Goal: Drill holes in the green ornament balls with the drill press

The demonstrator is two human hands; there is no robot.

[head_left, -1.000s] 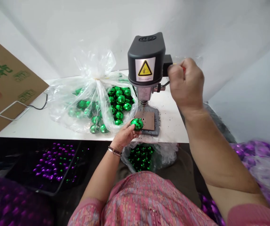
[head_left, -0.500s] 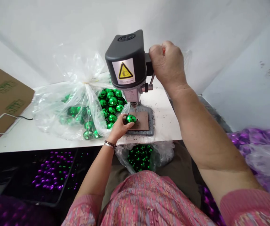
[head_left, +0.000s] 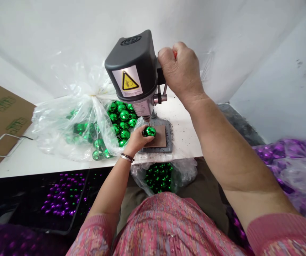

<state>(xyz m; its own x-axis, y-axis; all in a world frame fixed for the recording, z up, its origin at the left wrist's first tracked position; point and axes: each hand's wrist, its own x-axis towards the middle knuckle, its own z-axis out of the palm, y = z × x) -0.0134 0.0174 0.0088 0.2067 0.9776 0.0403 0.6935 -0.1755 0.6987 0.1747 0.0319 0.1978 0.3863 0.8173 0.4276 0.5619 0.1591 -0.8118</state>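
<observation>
Pinching green ball (head_left: 150, 131), left fingers (head_left: 148, 139) (right fist (head_left: 181, 69) round knob (head_left: 174, 54)), white table (head_left: 186, 124), pale walls (head_left: 195, 21)

Right hand (head_left: 181, 71) raised, clenched, left hand (head_left: 137, 139) lower, curled, 2 arms (head_left: 227, 149) extended forward

From here the ball (head_left: 150, 132) shines green, checked in mirror facets, near the front edge of the white table (head_left: 185, 140) — over a brown plate (head_left: 161, 137). The drill (head_left: 131, 58) is black on top, its pale label (head_left: 118, 76) bearing a yellow-and-black triangle (head_left: 129, 84). Pink shirt (head_left: 166, 227), flecked orange and lilac.
</observation>
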